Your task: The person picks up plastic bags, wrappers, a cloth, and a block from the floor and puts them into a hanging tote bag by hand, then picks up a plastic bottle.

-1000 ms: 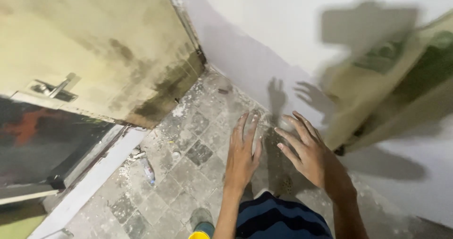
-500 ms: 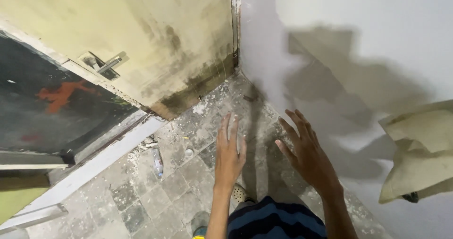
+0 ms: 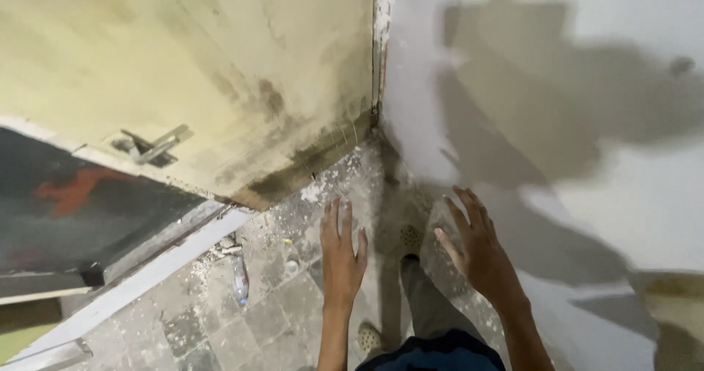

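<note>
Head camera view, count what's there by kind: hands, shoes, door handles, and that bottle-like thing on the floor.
Hands: 2, the left hand and the right hand, both empty
Shoes: 2
Door handles: 1
Bottle-like litter: 1
Total: 6

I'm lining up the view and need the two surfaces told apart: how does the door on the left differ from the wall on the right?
The door is dull yellow, with dark staining along its bottom edge; the wall is white and carries only soft shadows. The door bears a metal lever handle; the wall has no fitting. Both meet at the corner above the speckled tile floor. The left hand and right hand are spread open, holding nothing.
</note>
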